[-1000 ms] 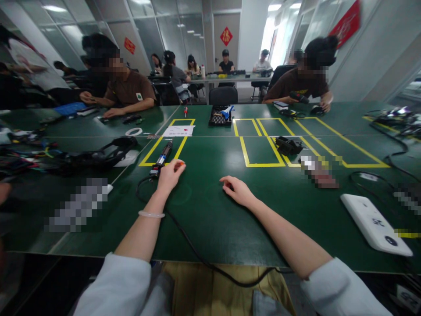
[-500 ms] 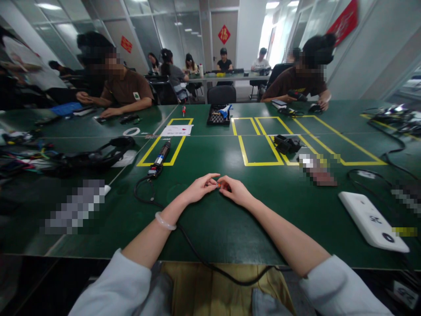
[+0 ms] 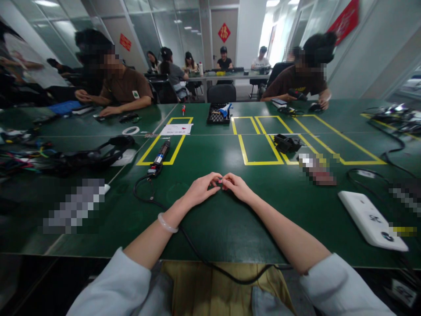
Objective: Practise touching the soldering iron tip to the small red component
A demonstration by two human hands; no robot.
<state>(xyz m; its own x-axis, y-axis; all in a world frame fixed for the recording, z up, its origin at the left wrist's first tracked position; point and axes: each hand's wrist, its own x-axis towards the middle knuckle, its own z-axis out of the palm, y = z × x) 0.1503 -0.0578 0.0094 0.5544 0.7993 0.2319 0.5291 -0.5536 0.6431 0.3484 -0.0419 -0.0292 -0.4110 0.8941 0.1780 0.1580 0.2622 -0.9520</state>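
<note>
In the middle of the head view, both my hands meet just above the green table (image 3: 197, 232). My right hand (image 3: 239, 188) is closed, its thumb and fingertips pinched on a small red piece (image 3: 220, 181). From the other side, the curled fingertips of my left hand (image 3: 202, 188) hold the same piece, with the thumb lower and a little apart. The piece is too small to name and mostly covered by fingers. Left of my hands lies a dark cylindrical power screwdriver (image 3: 161, 156), its black cable (image 3: 194, 250) running beneath my left forearm and over the table's edge.
Yellow tape outlines (image 3: 261, 163) mark the table. Beyond are a black tray (image 3: 213, 116) and a black bracket-like part (image 3: 287, 143). A white numbered device (image 3: 371, 219) lies right; dark parts with wires (image 3: 95, 153) lie left. Two people sit across the table.
My left thumb has moved down, away from its fingers, and the small piece has turned between my fingertips. The right fingers have closed tighter. Things on the table stay put.
</note>
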